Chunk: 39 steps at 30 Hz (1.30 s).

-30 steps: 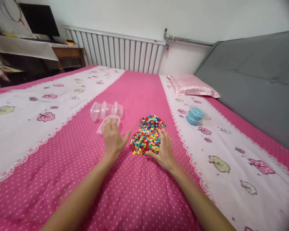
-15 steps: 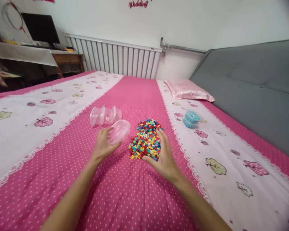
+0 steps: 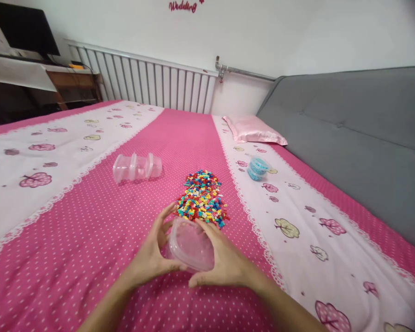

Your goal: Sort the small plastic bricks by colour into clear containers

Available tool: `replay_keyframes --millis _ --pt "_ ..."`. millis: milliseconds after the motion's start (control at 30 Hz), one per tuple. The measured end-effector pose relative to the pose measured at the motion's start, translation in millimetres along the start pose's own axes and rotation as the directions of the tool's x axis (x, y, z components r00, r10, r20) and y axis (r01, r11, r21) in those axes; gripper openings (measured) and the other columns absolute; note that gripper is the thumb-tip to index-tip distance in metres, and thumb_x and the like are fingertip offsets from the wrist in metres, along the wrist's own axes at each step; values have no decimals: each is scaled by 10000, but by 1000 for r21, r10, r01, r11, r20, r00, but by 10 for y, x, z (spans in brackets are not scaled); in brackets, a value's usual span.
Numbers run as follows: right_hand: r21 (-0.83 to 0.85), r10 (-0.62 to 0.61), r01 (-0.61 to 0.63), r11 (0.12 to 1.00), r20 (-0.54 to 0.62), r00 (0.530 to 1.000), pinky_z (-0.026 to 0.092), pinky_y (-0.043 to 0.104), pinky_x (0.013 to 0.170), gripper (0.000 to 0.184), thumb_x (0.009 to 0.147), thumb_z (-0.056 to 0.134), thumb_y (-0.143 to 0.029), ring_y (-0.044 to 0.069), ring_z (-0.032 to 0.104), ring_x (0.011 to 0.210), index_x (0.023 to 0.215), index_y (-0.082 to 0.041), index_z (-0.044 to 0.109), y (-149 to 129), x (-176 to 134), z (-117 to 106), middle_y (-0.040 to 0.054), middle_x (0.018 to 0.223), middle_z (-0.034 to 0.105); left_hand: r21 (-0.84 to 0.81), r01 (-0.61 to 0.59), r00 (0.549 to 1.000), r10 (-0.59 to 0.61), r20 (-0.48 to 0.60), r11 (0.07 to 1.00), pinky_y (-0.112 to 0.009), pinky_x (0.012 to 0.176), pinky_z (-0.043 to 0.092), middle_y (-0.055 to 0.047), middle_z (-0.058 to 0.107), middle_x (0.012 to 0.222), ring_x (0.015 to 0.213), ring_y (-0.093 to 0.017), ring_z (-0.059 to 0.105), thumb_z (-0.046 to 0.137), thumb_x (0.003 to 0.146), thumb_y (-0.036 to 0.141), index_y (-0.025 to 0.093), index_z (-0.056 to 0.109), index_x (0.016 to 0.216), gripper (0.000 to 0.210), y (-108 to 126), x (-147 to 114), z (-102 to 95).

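Note:
A clear plastic tub (image 3: 192, 245) is tilted between my two hands, just above the near end of the bead pile. My left hand (image 3: 154, 256) wraps round its left side, thumb underneath and fingers behind. On the right, my right hand (image 3: 224, 258) grips its rim, with the thumb low at the front edge and the fingers at the top. Beyond the tub lies a long heap of small multicoloured plastic pieces (image 3: 204, 198), in red, yellow, blue, green and white. I see no pieces inside the tub.
Several clear tubs (image 3: 137, 167) lie nested on their side to the left. A round tub of blue pieces (image 3: 257, 168) stands at right on the bedspread (image 3: 193, 133). Farther back are a pink pillow (image 3: 254, 130), a grey headboard (image 3: 349, 124), a radiator (image 3: 152, 80) and a monitor (image 3: 24, 30).
My left hand has brought the tub right and nearer to me. My right hand has come away from the heap and taken hold of the tub. The view has turned slightly right.

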State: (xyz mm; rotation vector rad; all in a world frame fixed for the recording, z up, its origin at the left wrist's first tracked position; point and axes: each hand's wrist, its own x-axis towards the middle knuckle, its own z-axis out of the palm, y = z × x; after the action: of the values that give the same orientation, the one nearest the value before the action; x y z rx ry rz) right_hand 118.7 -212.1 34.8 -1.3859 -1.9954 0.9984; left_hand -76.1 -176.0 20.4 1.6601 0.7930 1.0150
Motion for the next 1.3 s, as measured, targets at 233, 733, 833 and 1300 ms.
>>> replay_keyframes --millis 233,733,833,1300 --pt "529 96 -160 834 146 985 394 387 933 695 605 715 -462 233 526 1077 1203 -202 479 -50 -182 -105 84 1179 558 -284 248 964 -209 163 926 -485 960 373 -140 552 1200 1111 -320 505 786 516 374 197 456 1230 806 -217 -205 186" --pt "546 392 -195 815 -272 879 442 233 550 342 611 706 -378 124 599 585 813 -126 593 487 -37 -814 25 680 652 -381 218 970 -157 185 899 -544 974 333 -143 550 1191 1122 -354 487 774 456 503 259 422 1267 917 -349 -326 23" --pt "473 386 -122 873 -515 765 419 205 515 406 621 700 -313 108 581 551 948 -130 546 693 360 -1179 -3 642 626 -337 208 975 -167 146 918 -540 973 341 -131 545 1207 1116 -363 491 790 423 491 285 433 1257 931 -394 -353 -11" --pt "298 204 -218 929 78 976 438 226 581 381 744 569 -470 115 569 677 1010 -200 607 406 109 -753 39 918 632 116 80 985 -96 140 990 -466 955 386 -74 511 1247 1097 -315 503 824 436 270 339 374 1293 970 -321 -40 33"
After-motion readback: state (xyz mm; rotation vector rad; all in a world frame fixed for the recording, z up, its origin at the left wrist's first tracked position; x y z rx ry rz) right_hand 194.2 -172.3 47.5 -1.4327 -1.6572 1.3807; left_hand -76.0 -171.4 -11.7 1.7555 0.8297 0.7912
